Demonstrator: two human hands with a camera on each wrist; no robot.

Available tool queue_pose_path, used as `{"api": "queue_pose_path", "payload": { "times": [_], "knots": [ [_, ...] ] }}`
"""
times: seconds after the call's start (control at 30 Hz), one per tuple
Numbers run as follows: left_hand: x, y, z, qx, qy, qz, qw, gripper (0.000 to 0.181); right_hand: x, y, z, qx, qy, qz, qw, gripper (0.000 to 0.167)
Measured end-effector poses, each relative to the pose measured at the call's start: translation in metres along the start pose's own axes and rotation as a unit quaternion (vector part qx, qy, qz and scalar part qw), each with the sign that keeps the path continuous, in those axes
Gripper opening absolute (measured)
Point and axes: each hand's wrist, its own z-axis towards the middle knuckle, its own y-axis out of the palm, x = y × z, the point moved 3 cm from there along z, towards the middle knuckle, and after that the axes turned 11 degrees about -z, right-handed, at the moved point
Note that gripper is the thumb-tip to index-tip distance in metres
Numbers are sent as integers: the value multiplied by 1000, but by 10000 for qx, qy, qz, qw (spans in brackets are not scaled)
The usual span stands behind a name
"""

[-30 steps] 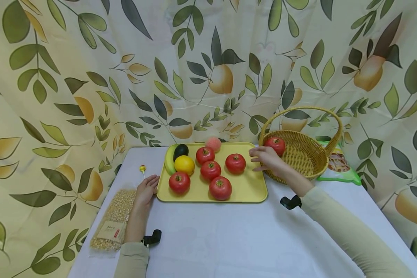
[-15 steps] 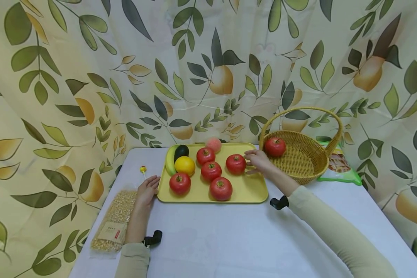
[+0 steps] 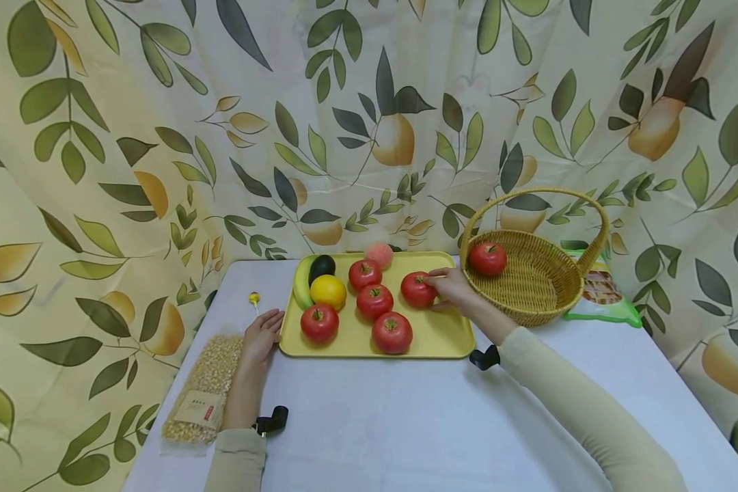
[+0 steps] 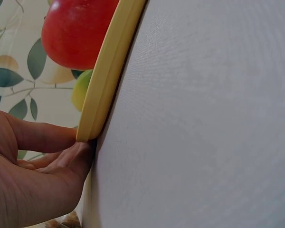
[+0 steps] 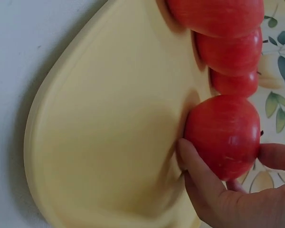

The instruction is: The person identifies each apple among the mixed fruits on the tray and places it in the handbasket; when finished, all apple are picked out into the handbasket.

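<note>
In the head view my right hand (image 3: 454, 290) is at a red apple (image 3: 417, 290) on the right half of the yellow tray (image 3: 445, 335). Its thumb and fingers curl round that apple (image 5: 223, 137) in the right wrist view, and the apple still sits on the tray. My left hand (image 3: 262, 339) is at the tray's left edge. The left wrist view has this hand (image 4: 38, 166) pinching the tray rim (image 4: 102, 90), one digit on top and others lower down. Several more apples (image 3: 391, 333), a lemon (image 3: 329, 292), a banana (image 3: 301, 283), a dark avocado-like fruit (image 3: 322, 269) and a peach (image 3: 378, 255) share the tray.
A wicker basket (image 3: 544, 287) with one apple (image 3: 488, 259) in it stands right of the tray, its handle upright. Behind it lies a green and white packet (image 3: 603, 294). Left of the tray are a bag of corn kernels (image 3: 204, 383) and a lollipop (image 3: 254, 298). Patterned cloth (image 3: 369, 102) hangs behind.
My right hand has moved left from beside the basket to the rightmost apple on the tray and now has its fingers round it. My left hand has stayed at the tray edge.
</note>
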Motion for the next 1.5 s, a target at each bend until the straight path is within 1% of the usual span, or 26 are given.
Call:
{"api": "queue_pose_path", "payload": {
  "times": [0.13,0.23,0.4,0.57,0.73,0.97,1.3,1.5],
  "knots": [
    [0,0,-2,14,6,-4,10000,77,0,2,0,30,15,44,10000,54],
    [-1,0,-2,40,-38,36,10000,77,0,3,0,-13,62,212,9998,55],
    [0,1,-1,28,-103,99,9999,76,-1,2,0,51,157,487,9987,54],
    [0,0,-2,33,-149,113,9998,76,0,1,-1,94,135,511,9986,53],
    [-1,0,-2,8,-170,94,9998,76,0,0,-6,118,119,500,9986,52],
    [1,0,-2,31,-132,53,9999,77,-7,-3,-14,179,16,358,9992,51],
    [2,0,-1,117,-162,143,9997,75,-20,-2,-28,151,-154,396,9990,52],
    [0,0,-1,100,-170,95,9998,76,-25,-8,-34,134,-309,467,9983,53]
  ]
}}
